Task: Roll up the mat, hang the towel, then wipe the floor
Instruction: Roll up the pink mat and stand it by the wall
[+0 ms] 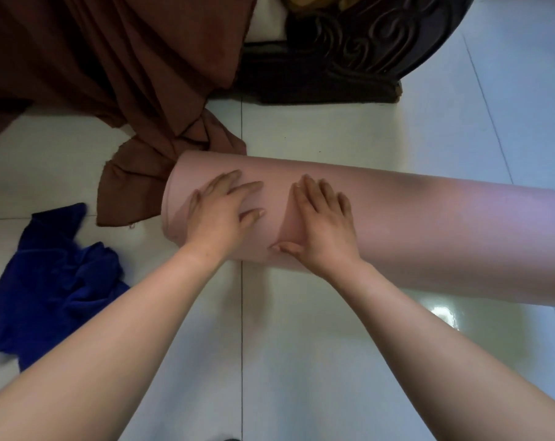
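**Both palms flat on the rolled mat**

The pink mat point(413, 230) lies on the pale tiled floor point(301, 345) as a thick roll, its long axis running from the middle of the view out past the right edge. Its open left end shows the layered edges of the roll.

The left hand point(220, 214) rests palm down on top of the mat near that left end, fingers point(247, 187) stretched out and slightly spread, gripping nothing. The right hand point(323, 230) lies just beside it, further along the mat, also flat and open, its thumb pointing toward the left hand along the mat's near side. Neither hand closes around anything; both press on the mat's upper surface. The bare forearms reach in from the bottom of the view.

A crumpled blue towel point(53, 281) lies on the floor to the left of the mat, apart from it, near the left forearm. A brown cloth point(136, 100) hangs down beyond the mat's left end and pools on the floor, its folded corner touching or just beside the mat's end. Beyond the mat, further back, stands dark carved furniture point(365, 49).
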Demonstrator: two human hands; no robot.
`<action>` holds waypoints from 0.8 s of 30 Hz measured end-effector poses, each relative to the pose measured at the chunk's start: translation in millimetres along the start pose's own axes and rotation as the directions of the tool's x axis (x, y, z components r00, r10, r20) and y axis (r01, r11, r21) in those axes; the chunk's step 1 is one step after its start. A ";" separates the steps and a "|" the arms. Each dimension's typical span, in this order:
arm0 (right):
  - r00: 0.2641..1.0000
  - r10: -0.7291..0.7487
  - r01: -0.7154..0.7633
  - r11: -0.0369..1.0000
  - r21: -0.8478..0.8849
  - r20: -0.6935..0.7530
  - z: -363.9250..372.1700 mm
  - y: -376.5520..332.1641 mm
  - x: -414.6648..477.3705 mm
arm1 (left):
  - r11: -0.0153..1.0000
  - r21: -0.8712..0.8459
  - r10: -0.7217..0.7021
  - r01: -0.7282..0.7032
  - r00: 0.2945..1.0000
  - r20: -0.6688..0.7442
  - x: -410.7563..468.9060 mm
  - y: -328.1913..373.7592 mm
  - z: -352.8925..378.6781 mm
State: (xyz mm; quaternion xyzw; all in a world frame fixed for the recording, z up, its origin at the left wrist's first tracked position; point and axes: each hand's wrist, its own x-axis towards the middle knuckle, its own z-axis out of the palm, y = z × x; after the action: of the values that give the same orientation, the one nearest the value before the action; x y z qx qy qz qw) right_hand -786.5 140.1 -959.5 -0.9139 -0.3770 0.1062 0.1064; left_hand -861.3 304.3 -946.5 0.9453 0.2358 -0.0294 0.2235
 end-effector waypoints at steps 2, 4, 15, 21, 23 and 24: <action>1.000 0.010 -0.010 1.000 0.002 -0.012 2.7 -7.3 10.0 | 1.000 -0.016 -0.017 0.016 0.999 -0.037 -4.8 -16.9 -3.6; 1.000 0.020 -0.020 1.000 0.009 -0.009 3.3 -8.5 16.0 | 0.998 -0.047 -0.048 0.045 0.995 -0.084 -10.1 -32.3 -6.8; 0.995 0.067 -0.062 0.996 0.070 -0.073 26.8 -11.5 -5.4 | 0.904 -0.201 -0.403 0.378 0.909 -0.103 -23.8 -73.0 -5.4; 0.995 0.048 -0.043 0.998 0.054 -0.088 32.4 -13.3 -20.1 | 0.857 -0.341 -0.416 0.387 0.909 -0.016 -29.8 -75.8 3.3; 0.995 0.042 -0.037 0.998 0.056 -0.091 32.6 -13.2 -24.8 | 0.840 -0.365 -0.436 0.401 0.900 -0.017 -32.6 -75.5 2.4; 0.995 0.036 -0.030 0.998 0.060 -0.097 31.9 -12.9 -26.8 | 0.833 -0.381 -0.442 0.402 0.897 -0.020 -34.0 -76.0 1.9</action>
State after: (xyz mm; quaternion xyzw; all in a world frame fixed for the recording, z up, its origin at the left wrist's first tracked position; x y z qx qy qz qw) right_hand -822.5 133.6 -983.4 -0.9207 -0.3528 0.0738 0.1497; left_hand -926.3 348.7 -973.8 0.8112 0.4516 0.0173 0.3710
